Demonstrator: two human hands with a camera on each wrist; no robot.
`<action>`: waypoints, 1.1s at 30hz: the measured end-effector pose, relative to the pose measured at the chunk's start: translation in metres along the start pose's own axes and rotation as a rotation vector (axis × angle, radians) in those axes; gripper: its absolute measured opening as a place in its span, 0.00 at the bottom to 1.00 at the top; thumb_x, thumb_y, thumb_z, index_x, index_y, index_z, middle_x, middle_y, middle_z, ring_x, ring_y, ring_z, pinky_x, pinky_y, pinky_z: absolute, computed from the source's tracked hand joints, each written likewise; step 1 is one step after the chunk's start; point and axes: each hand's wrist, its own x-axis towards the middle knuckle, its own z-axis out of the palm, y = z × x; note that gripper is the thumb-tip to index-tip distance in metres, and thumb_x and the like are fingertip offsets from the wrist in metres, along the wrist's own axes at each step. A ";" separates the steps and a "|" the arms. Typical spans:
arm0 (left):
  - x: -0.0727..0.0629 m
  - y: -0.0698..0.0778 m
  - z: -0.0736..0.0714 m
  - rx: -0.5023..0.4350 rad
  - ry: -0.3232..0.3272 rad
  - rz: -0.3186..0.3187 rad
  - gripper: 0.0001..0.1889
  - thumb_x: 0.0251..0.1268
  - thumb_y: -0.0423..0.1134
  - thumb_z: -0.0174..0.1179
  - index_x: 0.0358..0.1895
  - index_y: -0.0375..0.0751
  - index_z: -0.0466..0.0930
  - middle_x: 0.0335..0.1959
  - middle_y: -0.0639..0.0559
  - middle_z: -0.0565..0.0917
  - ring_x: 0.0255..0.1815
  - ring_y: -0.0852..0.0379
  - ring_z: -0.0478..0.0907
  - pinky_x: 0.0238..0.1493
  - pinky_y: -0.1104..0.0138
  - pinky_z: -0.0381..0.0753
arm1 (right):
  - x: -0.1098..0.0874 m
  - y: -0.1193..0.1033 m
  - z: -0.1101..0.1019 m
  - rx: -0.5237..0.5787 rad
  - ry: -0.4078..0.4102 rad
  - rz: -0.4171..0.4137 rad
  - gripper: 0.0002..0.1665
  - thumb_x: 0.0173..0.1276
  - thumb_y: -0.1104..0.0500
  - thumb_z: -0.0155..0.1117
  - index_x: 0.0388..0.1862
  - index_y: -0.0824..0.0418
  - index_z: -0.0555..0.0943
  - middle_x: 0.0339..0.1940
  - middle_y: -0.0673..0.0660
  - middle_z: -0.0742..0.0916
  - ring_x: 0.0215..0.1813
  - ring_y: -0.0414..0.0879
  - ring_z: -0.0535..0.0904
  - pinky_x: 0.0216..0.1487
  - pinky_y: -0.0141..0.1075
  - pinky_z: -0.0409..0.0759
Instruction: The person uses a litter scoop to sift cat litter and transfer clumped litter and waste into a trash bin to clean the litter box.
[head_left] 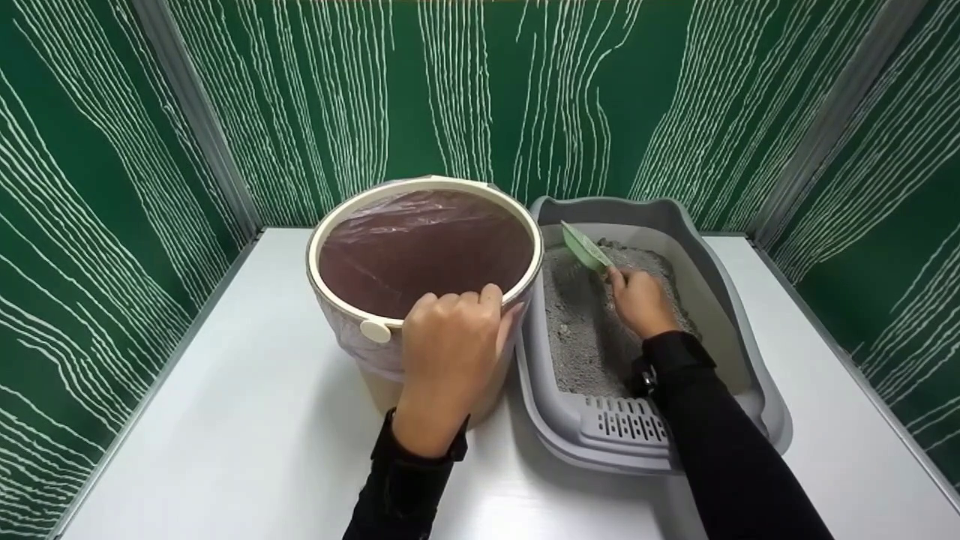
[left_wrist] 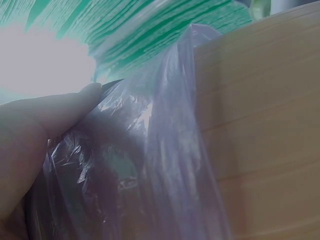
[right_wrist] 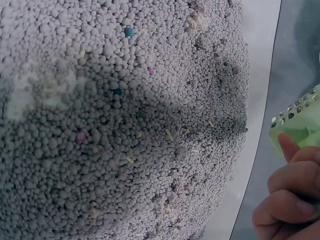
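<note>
Black sleeves (head_left: 405,487) at the bottom edge, closest of all. Above them, at centre, grips the bin (head_left: 313,259) by its near rim with the left hand (head_left: 450,341), thumb against the liner (head_left: 427,247). At right, holds the green scoop (head_left: 586,249) in the right hand (head_left: 641,300), fingers curled round it, above the grey litter (head_left: 585,337) in the tray (head_left: 754,375). Could spill litter between tray and bin, or onto the table (head_left: 225,390), by tilting the scoop near the two rims or knocking it on one. Might drag the liner loose, or rock the bin, by pulling too hard with the left hand.

Hard to make out any load on the scoop: seen nearly edge-on in the head view, cut off at the right edge in the right wrist view. Hidden or too dark: the left fingertips, inside the rim; most of the scoop's handle; the bin's bottom. Unclear, at left in the right wrist view: a pale patch (right_wrist: 37,92) on the litter, perhaps a clump.
</note>
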 end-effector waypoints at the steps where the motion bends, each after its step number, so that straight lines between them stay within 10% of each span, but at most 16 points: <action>1: 0.000 0.000 0.000 0.000 -0.001 -0.002 0.21 0.64 0.53 0.75 0.24 0.46 0.77 0.16 0.53 0.81 0.15 0.52 0.78 0.22 0.61 0.69 | 0.000 0.000 -0.001 -0.002 -0.004 0.004 0.31 0.90 0.47 0.43 0.65 0.70 0.82 0.51 0.70 0.87 0.47 0.63 0.82 0.49 0.52 0.76; 23: -0.002 -0.001 0.001 -0.016 -0.003 -0.003 0.20 0.64 0.52 0.75 0.25 0.45 0.77 0.15 0.53 0.80 0.15 0.52 0.77 0.22 0.61 0.69 | -0.002 0.001 -0.003 -0.054 0.065 -0.008 0.28 0.84 0.53 0.58 0.69 0.74 0.78 0.65 0.76 0.83 0.66 0.71 0.79 0.68 0.61 0.74; 33: -0.002 -0.002 0.002 0.011 -0.002 0.010 0.21 0.64 0.53 0.75 0.24 0.45 0.77 0.16 0.53 0.80 0.15 0.52 0.77 0.22 0.60 0.69 | 0.000 -0.034 -0.046 -0.078 -0.030 0.000 0.24 0.85 0.46 0.53 0.43 0.67 0.82 0.34 0.63 0.82 0.32 0.56 0.76 0.37 0.46 0.71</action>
